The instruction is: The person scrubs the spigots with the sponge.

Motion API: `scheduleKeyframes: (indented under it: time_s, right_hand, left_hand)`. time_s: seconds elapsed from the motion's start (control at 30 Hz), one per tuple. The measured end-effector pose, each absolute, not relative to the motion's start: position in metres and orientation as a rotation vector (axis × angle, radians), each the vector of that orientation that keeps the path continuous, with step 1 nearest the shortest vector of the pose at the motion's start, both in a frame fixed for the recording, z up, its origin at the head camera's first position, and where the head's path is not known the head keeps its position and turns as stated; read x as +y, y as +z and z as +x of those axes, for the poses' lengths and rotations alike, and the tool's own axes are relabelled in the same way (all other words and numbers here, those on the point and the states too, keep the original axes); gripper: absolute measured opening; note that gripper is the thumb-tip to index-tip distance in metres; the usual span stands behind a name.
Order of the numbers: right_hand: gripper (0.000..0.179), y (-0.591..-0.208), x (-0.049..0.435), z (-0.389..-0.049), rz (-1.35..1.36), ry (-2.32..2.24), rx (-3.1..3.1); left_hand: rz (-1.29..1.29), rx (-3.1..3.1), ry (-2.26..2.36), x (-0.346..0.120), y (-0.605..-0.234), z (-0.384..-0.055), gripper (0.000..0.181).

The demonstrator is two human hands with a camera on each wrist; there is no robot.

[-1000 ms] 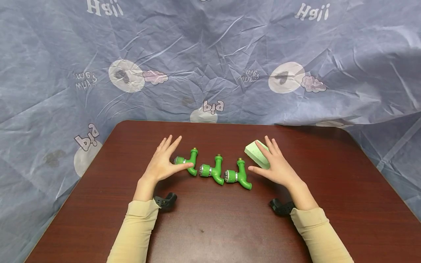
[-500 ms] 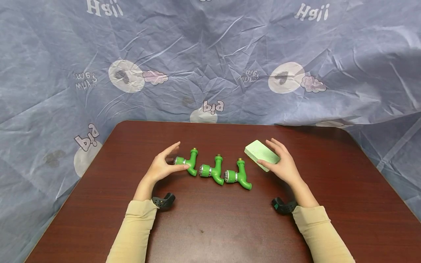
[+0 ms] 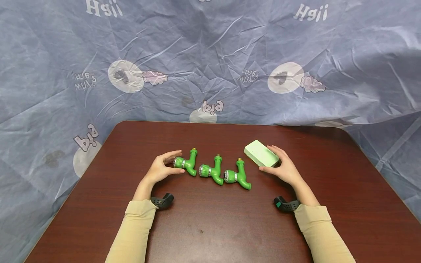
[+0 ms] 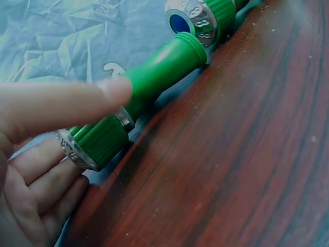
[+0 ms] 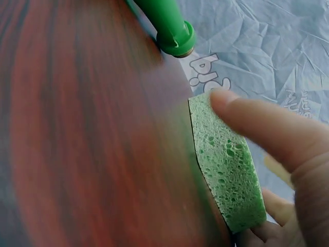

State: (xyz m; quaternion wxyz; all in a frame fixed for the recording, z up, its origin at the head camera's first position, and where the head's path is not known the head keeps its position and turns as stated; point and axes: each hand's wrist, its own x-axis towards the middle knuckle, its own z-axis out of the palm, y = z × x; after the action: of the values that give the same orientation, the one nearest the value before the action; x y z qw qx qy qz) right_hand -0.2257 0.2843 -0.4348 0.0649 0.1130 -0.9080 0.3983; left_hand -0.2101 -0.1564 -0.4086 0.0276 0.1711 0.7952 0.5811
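Observation:
In the head view three green taps with ribbed knobs lie in a row: a left tap (image 3: pixel 190 163), a middle tap (image 3: pixel 216 171) and a right tap (image 3: pixel 241 176). My left hand (image 3: pixel 159 168) is around the left tap's knob (image 4: pixel 100 141), thumb on the near side and fingers on the far side; contact is not clear. A pale green sponge (image 3: pixel 261 152) lies flat at the right. My right hand (image 3: pixel 285 168) straddles the sponge's right end, its thumb by the near edge and fingers along the far edge. Whether they press the sponge is not clear.
All of it lies on a dark red-brown wooden table (image 3: pixel 210 226) with rounded far corners. Behind the table hangs a creased blue-grey printed cloth (image 3: pixel 204 47). A black band with a camera mount sits on each wrist.
Both hands have come down from spread fingers to a narrower curve, the left around the left tap's knob, the right about the sponge's right end. Taps and sponge have stayed put.

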Motion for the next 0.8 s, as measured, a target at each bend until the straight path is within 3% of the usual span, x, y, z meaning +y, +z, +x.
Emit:
scheduleKeyframes:
  time_s: [0.2, 0.43, 0.8]
  right_hand:
    - [0.09, -0.437, 0.287, -0.225, 0.346, 1.172, -2.791]
    - [0.086, -0.437, 0.288, -0.224, 0.266, 1.15, -2.84]
    - [0.074, -0.433, 0.285, -0.223, 0.214, 1.276, -2.7]
  left_hand:
    - [0.507, 2.498, 1.765, -0.157, -0.409, -0.209, 0.061]
    - [0.467, 2.538, 1.763, -0.165, -0.442, -0.229, 0.057]
    - [0.391, 2.514, 1.9, -0.168, -0.442, -0.228, 0.047]
